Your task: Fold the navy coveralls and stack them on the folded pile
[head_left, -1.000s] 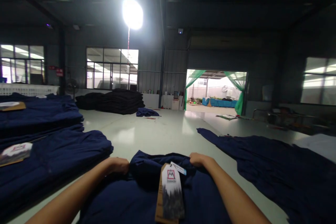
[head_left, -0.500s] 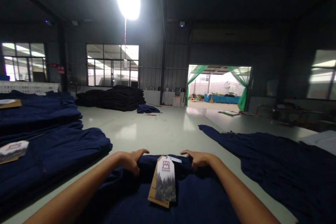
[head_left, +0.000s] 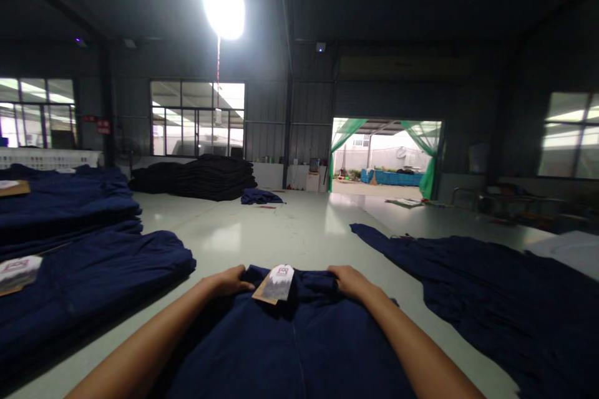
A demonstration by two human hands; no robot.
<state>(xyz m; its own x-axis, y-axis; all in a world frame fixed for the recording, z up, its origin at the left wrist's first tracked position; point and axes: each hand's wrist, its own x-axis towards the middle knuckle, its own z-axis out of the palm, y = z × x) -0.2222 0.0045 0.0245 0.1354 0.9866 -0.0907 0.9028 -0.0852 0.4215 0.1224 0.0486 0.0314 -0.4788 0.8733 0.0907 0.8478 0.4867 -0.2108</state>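
Note:
A dark navy garment (head_left: 294, 349) lies flat on the pale table right in front of me. My left hand (head_left: 229, 280) rests on its far left corner, fingers curled over the edge. On the far right corner sits my right hand (head_left: 349, 280), fingers bent onto the cloth. Between the two hands a cardboard hang tag (head_left: 276, 283) lies tilted on the garment's far edge.
Stacks of folded navy garments (head_left: 84, 262) with tags fill the table's left side. A spread navy cloth (head_left: 491, 299) covers the right. A black fabric pile (head_left: 206, 177) and a small navy heap (head_left: 259, 197) lie farther off. An open doorway (head_left: 384, 159) with green netting is beyond.
The hang tag went from standing upright near me to lying low at the garment's far edge. Both hands slid outward and flattened the raised fold of cloth.

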